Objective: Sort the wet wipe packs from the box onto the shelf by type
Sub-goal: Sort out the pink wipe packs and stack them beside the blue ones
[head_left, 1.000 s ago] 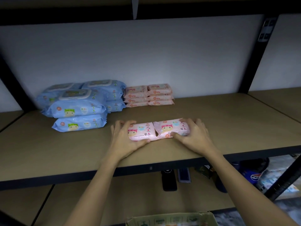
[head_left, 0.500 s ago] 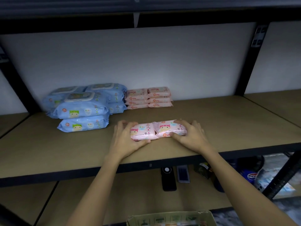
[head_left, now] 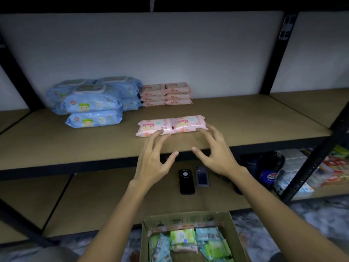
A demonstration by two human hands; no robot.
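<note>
1. Two pink wet wipe packs (head_left: 171, 125) lie flat and end to end on the middle shelf (head_left: 245, 125), near its front edge, their inner ends touching.
2. Your left hand (head_left: 154, 163) is spread, fingers straight and apart; its fingertips reach the front edge of the left pink pack, though you cannot tell whether they touch it. It holds nothing.
3. Your right hand (head_left: 217, 154) is spread too, fingers loosely bent, tips just in front of the right pink pack. It holds nothing.
4. Further back on the same shelf, against the white wall, stand two small stacks of pink packs (head_left: 166, 94), side by side.
5. To their left are the big blue wet wipe packs (head_left: 94, 103), piled in stacks, some with flip lids on top.
6. On the lower shelf (head_left: 94, 201), between your forearms, lie a black phone (head_left: 186, 181) and a grey phone (head_left: 202, 176), just beside each other.
7. A dark Pepsi bottle (head_left: 268, 171) stands to the right on that lower shelf.
8. The open cardboard box (head_left: 188, 222) sits at the bottom, holding green and light-blue wipe packs (head_left: 190, 242).
</note>
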